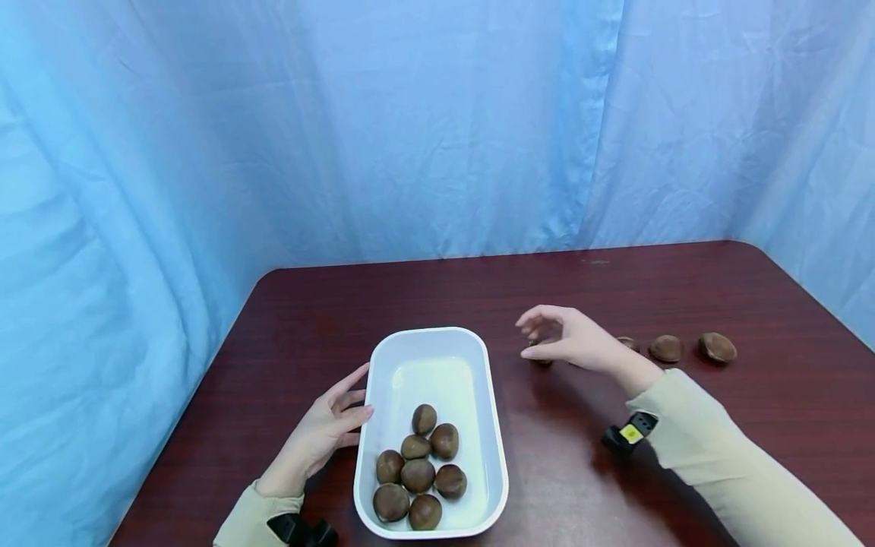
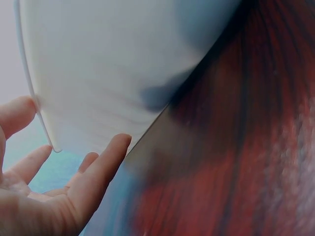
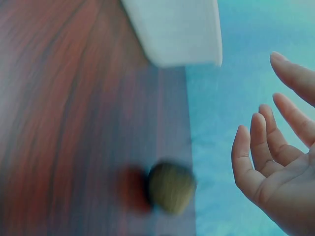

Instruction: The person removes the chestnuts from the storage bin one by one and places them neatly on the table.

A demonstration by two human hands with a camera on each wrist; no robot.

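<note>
Head view had the whole layout: a white tray (image 1: 492, 456) sat lower centre of the frame on the dark red surface (image 1: 683, 471), long axis running from the bottom edge up toward the blue curtain (image 1: 410, 129), with seven chestnuts piled in its near end (image 1: 418, 475). The left hand (image 1: 321, 437) lay flat against the tray's left wall, fingers straight, nothing gripped. The right hand (image 1: 574, 342) hovered right of centre, grip released, fingers loosely spread over a single chestnut (image 1: 540, 357) on the surface just under the thumb. Three more chestnuts lay in a row off to its right; the nearest (image 1: 627, 343) was half hidden behind the hand, then one (image 1: 666, 349) and another (image 1: 717, 347).

Wrist cams filled in what the head view couldn't. The right wrist view showed clear air between the open fingers (image 3: 246, 157) and the chestnut (image 3: 171, 188), which was blurred at the lower middle of the frame, so which way it pointed couldn't be told. The left wrist view showed the fingertips (image 2: 115, 147) right at the tray's wall (image 2: 123, 73), though it was too blurry to be sure of contact.
</note>
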